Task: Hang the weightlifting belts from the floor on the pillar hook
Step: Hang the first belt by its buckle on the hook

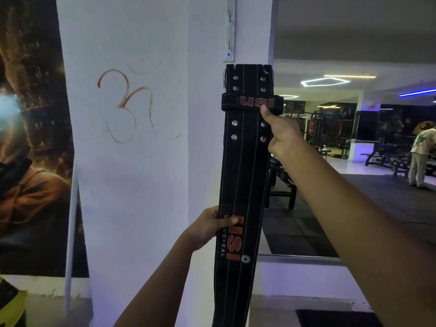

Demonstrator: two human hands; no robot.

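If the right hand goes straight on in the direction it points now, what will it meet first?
The right hand points up and left, already touching the belt at its loop. Going further, it would push the belt against the white pillar behind, though the gap there is unclear.

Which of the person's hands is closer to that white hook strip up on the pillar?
Right. The right hand grips the black leather weightlifting belt near its top, just below the white hook strip; the left hand holds the belt much lower down.
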